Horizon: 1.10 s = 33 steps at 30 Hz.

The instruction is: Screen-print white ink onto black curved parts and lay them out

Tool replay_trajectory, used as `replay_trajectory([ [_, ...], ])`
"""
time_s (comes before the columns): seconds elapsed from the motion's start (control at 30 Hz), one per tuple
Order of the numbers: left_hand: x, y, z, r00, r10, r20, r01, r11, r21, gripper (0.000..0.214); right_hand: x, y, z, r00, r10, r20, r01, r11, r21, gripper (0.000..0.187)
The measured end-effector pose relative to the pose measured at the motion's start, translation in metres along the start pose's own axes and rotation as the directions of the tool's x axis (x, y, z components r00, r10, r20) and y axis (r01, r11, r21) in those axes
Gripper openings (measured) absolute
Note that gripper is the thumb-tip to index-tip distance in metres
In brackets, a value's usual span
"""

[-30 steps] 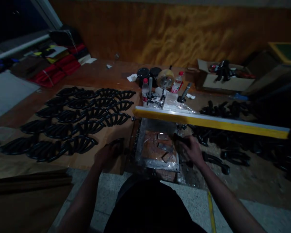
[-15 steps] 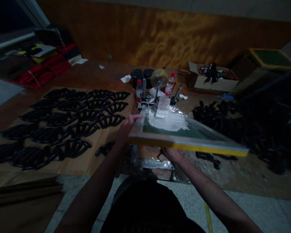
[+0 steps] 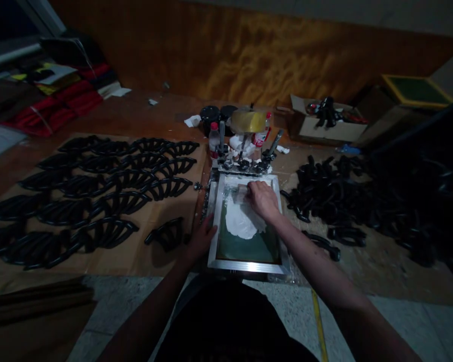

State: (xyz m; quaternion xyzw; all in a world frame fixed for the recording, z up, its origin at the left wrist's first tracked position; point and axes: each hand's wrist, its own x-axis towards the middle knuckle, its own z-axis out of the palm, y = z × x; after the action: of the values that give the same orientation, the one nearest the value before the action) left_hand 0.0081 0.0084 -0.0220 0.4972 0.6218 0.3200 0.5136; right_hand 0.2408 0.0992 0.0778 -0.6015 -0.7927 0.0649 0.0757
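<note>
A screen printing frame (image 3: pixel 249 265) with metal edges lies flat in front of me, its green mesh (image 3: pixel 249 250) partly covered by white ink (image 3: pixel 239 218). My right hand (image 3: pixel 263 201) is closed on a squeegee (image 3: pixel 243 192) at the far part of the mesh; fingers and dim light hide much of the tool. At the frame's left edge, my left hand (image 3: pixel 203 237) grips the side, thumb on top and the other fingers mostly hidden. Behind the frame is an ink-spattered hinge clamp (image 3: pixel 245 165). Whatever lies under the screen is hidden.
Rows of black curved parts (image 3: pixel 117 196) cover cardboard on the left. More lie in a loose pile (image 3: pixel 324 188) on the right. Two red-capped bottles, one a clear bottle (image 3: pixel 214 141), dark tubs (image 3: pixel 210 115) and a tape roll (image 3: pixel 249 120) stand behind. An open carton (image 3: pixel 332 128) sits back right.
The raised, tilted screen frame has come down flat. My right hand has moved from beneath it to the squeegee above the mesh. My left hand has come nearer along the frame's left side.
</note>
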Motion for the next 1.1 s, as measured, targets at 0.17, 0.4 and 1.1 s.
replay_trajectory([
  [0.17, -0.002, 0.0, 0.0, 1.0, 0.028, 0.003, -0.028, 1.0, -0.007, 0.056, -0.042, -0.017, 0.016, 0.95, -0.17, 0.262, 0.192, 0.98, -0.057, 0.025],
  [0.4, -0.002, 0.006, 0.002, 1.0, -0.001, 0.001, 0.001, 0.999, -0.043, 0.056, -0.066, 0.006, 0.012, 0.82, -0.501, 0.277, 0.455, 0.864, 0.216, 0.029],
  [1.1, -0.023, 0.075, -0.026, 0.998, 0.045, -0.046, -0.049, 0.996, -0.077, 0.051, 0.021, 0.043, -0.033, 0.989, 0.031, -0.144, 0.011, 0.96, 0.279, 0.05],
])
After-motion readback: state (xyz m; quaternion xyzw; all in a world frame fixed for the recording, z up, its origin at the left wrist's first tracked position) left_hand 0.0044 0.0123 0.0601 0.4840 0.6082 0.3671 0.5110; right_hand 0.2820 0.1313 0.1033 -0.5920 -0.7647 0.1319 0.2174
